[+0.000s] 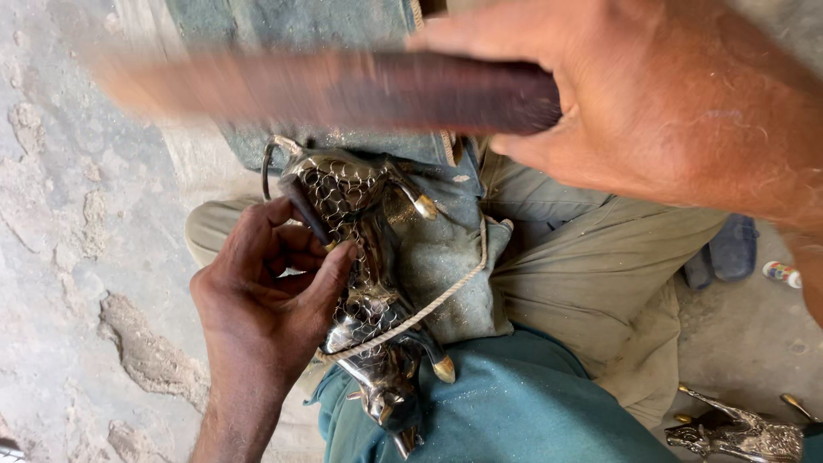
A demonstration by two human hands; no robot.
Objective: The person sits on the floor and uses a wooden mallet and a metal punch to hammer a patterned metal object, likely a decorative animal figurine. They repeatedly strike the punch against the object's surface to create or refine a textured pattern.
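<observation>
The left hand [266, 291] is gripping the metal animal figure [369, 291] on the lap cushion [446, 257], its hatching partly covering the body, while the right hand [634, 103] is clenching a blurred wooden tool [343, 90].

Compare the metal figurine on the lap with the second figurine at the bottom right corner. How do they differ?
The lap figurine rests on grey cloth, with a rope across it; the corner figurine lies on the bare floor. The left hand holds the lap figurine, while no hand touches the corner figurine. The lap figurine shows in full; the frame cuts off the corner figurine. Both are shiny metal with gold-coloured tips.
</observation>
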